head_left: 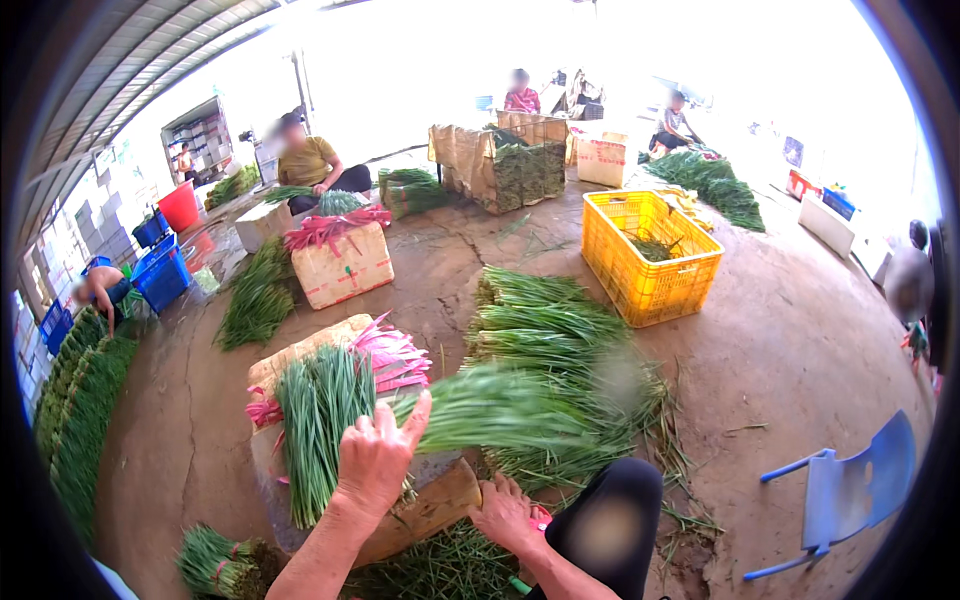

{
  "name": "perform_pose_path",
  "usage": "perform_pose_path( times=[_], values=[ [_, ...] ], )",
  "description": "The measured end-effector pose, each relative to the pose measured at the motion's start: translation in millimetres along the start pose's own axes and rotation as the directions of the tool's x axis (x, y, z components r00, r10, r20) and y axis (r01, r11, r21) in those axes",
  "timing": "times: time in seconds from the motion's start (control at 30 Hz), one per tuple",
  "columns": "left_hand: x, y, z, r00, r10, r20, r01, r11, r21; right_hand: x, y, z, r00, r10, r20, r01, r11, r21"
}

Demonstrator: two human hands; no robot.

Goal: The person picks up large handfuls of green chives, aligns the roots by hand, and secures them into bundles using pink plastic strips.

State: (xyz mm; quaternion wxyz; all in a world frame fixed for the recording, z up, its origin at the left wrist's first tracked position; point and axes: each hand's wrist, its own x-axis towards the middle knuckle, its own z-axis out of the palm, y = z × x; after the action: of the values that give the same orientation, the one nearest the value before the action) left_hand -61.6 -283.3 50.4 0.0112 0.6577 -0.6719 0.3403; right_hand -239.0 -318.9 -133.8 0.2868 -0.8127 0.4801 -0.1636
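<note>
My left hand (378, 452) is over a low block-like stand, thumb or index finger stretched upward. A motion-blurred bunch of green chives (495, 408) extends rightward from behind its fingers, seemingly gripped at the near end; the grip itself is hidden. Beside that hand, another pile of chives (318, 425) lies on the stand, next to pink ties (392, 355). My right hand (508, 512) is lower, its fingers stretched against the end of the stand's wooden board (425, 510). Right of the stand, a large heap of chives (545, 325) covers the floor.
A yellow crate (650, 265) stands beyond the heap, and a blue chair (850, 490) is at right. Tied bundles (225, 565) lie at lower left. Another pale block (342, 265) carries red ties. Several people work farther off, including one in an olive shirt (308, 162).
</note>
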Motion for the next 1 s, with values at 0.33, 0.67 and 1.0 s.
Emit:
perform_pose_path(
  times=[0.33,0.67,1.0],
  values=[
    [-23,-19,6,0.948,-0.226,0.225,0.261,0.955,-0.141,-1,-19,-20,0.776,-0.035,0.63,0.059,0.998,-0.017],
    [-113,-8,-12,0.591,-0.238,0.771,0.671,-0.386,-0.633,-14,-24,-17,0.778,-0.229,0.586,0.008,0.935,0.355],
    [-189,7,-38,0.465,0.053,0.883,0.552,-0.797,-0.243,-23,-52,-43,0.567,-0.368,0.737,0.119,0.922,0.369]
  ],
)
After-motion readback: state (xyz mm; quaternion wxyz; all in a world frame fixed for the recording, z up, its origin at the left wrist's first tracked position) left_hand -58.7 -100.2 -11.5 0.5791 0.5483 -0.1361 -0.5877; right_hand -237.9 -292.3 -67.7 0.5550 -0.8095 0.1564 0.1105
